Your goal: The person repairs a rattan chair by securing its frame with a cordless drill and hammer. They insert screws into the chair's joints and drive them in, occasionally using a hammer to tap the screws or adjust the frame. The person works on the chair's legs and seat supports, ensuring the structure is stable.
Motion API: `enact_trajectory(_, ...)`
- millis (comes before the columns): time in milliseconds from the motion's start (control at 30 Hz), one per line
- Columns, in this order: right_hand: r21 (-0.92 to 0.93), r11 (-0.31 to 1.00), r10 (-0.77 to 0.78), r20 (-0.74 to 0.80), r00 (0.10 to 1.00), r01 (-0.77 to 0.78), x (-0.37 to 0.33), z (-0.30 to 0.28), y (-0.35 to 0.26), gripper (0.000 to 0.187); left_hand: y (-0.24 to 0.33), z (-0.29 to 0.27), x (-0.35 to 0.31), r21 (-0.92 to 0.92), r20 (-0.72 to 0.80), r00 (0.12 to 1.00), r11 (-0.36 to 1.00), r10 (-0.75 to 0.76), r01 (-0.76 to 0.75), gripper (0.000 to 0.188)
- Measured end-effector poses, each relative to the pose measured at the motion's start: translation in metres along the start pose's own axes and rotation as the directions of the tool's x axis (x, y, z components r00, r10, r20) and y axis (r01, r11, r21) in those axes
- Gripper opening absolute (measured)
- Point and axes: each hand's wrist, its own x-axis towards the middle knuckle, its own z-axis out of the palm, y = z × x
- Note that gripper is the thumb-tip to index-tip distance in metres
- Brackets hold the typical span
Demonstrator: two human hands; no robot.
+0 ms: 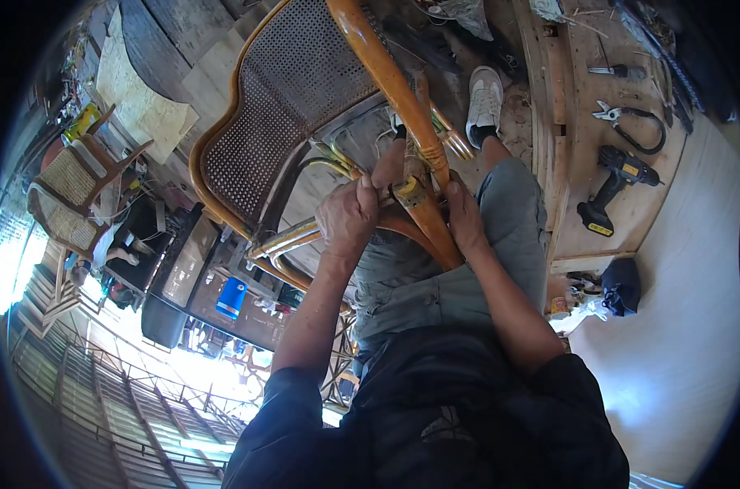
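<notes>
- Rattan chair (292,85): it lies tilted over the plank floor in front of us, its thick poles reaching down between our legs to the lap. The top edge cuts off its long pole and part of the woven panel.
- Our left hand (349,213) is curled around the frame beside a cut pole end (409,192), thumb uppermost; the other fingertips are hidden beneath.
- Our right hand (465,218) lies along the pole's other side, fingers close together; their tips pass out of sight, so we cannot tell whether they pinch anything.
- Loose strips (458,140) stick out near a white shoe (485,102), partly behind the thick pole.
- To our right, a wooden bench (651,224) carries a cordless drill (614,186), cutters (610,114) and a brush (618,72).
- A second woven chair (64,179) and a blue container (231,297) stand off to the left, well apart from our hands; glare washes out things below them.
- The bench's edge runs just beside our right leg, while plank floor shows beyond the panel's curved rim, on our left.
</notes>
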Motion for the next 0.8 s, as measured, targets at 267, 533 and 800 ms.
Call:
enact_trajectory(267,-0.033,0.999,-0.031,-0.051,0.998,0.030,0.008,0.009,0.014,0.050,0.004,-0.011,0.003,0.084,-0.011,1.000,0.996,-0.008,0.009,0.039)
enact_trajectory(533,0.105,0.986,0.129,0.049,0.990,-0.133,0.036,-0.004,0.006,0.061,0.019,-0.028,0.026,0.136,0.032,0.998,0.990,-0.047,0.042,0.050)
enact_trajectory(800,-0.429,0.903,-0.080,-0.232,0.969,-0.029,0.000,0.001,-0.013,0.068,0.011,-0.033,0.017,0.057,0.052,0.998,0.998,0.024,-0.027,0.053)
